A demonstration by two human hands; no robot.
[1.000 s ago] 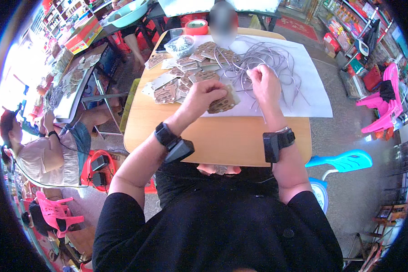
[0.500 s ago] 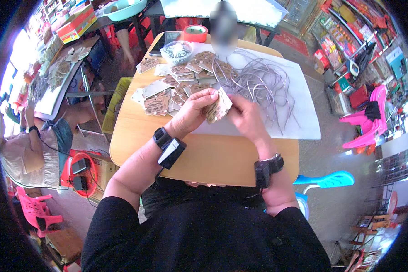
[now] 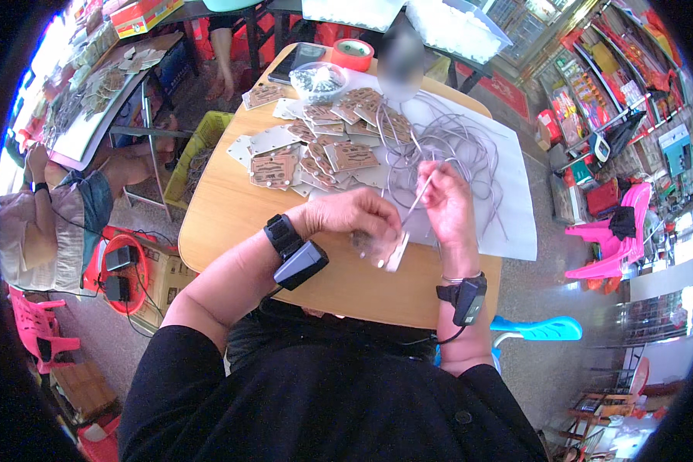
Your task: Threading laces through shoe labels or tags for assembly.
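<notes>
My left hand (image 3: 358,214), closed, grips a small flat card (image 3: 393,252) that is smeared by motion and tilted over the table's near part. My right hand (image 3: 448,202), to the right of it, pinches a thin grey cord (image 3: 419,195) between thumb and fingertips. The cord runs slantwise down toward the card's upper edge; whether it passes through the card I cannot tell. Ahead of my left hand lies a loose pile of brown and grey patterned cards (image 3: 276,171) with white dots at their corners. Beyond my right hand, a tangle of grey cords (image 3: 481,146) spreads over a white sheet (image 3: 512,240).
On the wooden table (image 3: 231,223) stand a clear bowl of small pieces (image 3: 318,83), a roll of tape (image 3: 353,55) and a dark phone (image 3: 296,61). A yellow crate (image 3: 208,132) is left of the table, a blue stool (image 3: 543,328) at right. Another person (image 3: 35,239) sits at far left.
My hands have moved apart, the left lowering the card toward me and the right drawing up the cord. The view has shifted slightly.
</notes>
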